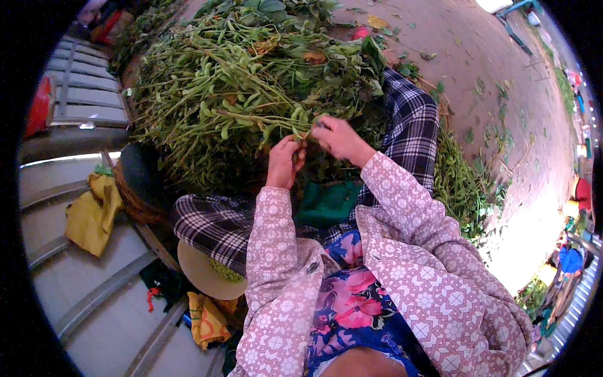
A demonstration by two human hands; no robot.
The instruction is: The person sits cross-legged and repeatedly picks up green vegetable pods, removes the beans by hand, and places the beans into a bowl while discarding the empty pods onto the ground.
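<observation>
A large heap of green bean plants with pods [212, 85] lies before me, over and between my legs. My left hand [286, 158] grips a pod-bearing stem [264, 120] near its end, at the heap's near edge. My right hand [335, 136] is just to the right, its fingers bent at the pods beside the left fingertips; whether a pod is between them is hidden by blur. Below the hands, between my knees, lies a dark green cloth or bag [327, 202]. A pale round basin [202, 273] with green pods in it stands by my left thigh, partly covered by the leg.
On the left are a yellow cloth or bag [94, 214], an orange printed sack [207, 320] and a ribbed metal sheet surface [108, 297]. More plants [459, 184] lie right of my right knee. Scattered leaves cover parts of the bare ground [452, 61].
</observation>
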